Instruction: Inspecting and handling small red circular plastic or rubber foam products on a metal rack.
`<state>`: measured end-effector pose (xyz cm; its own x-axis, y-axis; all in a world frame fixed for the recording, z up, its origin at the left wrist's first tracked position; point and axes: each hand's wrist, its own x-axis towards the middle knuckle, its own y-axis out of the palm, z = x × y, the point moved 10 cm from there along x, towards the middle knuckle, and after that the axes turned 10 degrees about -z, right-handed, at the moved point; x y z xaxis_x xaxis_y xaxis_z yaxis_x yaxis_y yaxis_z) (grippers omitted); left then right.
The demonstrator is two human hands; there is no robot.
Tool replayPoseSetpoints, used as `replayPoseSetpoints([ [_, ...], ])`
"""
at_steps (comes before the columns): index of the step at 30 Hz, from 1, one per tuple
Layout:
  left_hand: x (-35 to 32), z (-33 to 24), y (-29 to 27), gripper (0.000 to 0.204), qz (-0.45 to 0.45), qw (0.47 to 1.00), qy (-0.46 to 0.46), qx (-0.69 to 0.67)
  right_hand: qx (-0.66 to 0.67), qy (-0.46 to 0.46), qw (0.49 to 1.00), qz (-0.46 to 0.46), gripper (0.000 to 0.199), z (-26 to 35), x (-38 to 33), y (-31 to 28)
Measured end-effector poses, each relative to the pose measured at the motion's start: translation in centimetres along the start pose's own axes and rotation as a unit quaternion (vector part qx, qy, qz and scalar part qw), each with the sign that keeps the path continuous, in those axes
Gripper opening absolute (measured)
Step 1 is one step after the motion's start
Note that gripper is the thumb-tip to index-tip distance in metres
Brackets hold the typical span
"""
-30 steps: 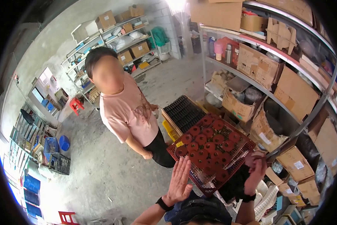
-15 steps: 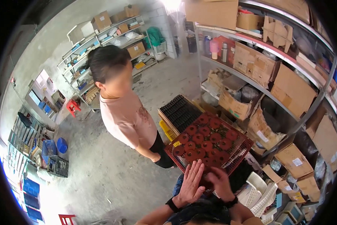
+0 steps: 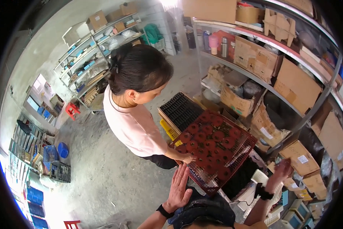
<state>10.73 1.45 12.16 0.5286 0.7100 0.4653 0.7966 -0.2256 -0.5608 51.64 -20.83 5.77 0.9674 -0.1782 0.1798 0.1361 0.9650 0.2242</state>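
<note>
My left hand (image 3: 178, 187) is raised at the near edge of the dark red mesh crate (image 3: 207, 186), palm turned inward and fingers stretched out, holding nothing. Out to the right, by the cardboard boxes, my right hand (image 3: 280, 173) is smeared by motion, so its fingers cannot be made out. Many flat dark red discs with holes in the middle (image 3: 228, 142) cover the crate top. A co-worker in a light pink shirt (image 3: 131, 129) leans over it from the left, and that person's hand (image 3: 188, 158) touches or hovers just above the discs.
Behind the crate stands a wooden tray (image 3: 162, 113) of small black parts, with a yellow basket (image 3: 169, 130) beside it. A metal shelf (image 3: 244, 82) with cardboard boxes (image 3: 255, 59) lines the right. White plastic baskets (image 3: 260, 176) lie low at right. A red stool (image 3: 72, 110) stands far left.
My hands were close together over the crate's near edge; the right has swung far right and the left moved slightly left and down. The co-worker has bent forward, reaching a hand to the discs.
</note>
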Motion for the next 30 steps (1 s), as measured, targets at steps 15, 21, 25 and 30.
replayPoseSetpoints([
  [15,0.0,2.7,3.6,0.066,-0.012,0.997,-0.08,-0.008,0.01,0.416,0.74,0.528,0.031,0.8,-27.1,12.9],
  [21,-4.1,6.1,5.5,0.041,0.014,0.9,-0.311,-0.304,0.039,0.442,0.685,0.577,0.032,-0.4,-30.6,14.2],
  [25,-6.2,11.2,7.0,0.034,-0.048,0.775,-0.453,-0.437,-0.051,0.212,0.789,0.575,0.039,-7.3,-31.7,13.7],
  [30,-9.0,16.3,6.4,0.036,-0.075,0.749,-0.511,-0.414,-0.119,0.014,0.749,0.652,0.069,-3.6,-34.1,14.5],
])
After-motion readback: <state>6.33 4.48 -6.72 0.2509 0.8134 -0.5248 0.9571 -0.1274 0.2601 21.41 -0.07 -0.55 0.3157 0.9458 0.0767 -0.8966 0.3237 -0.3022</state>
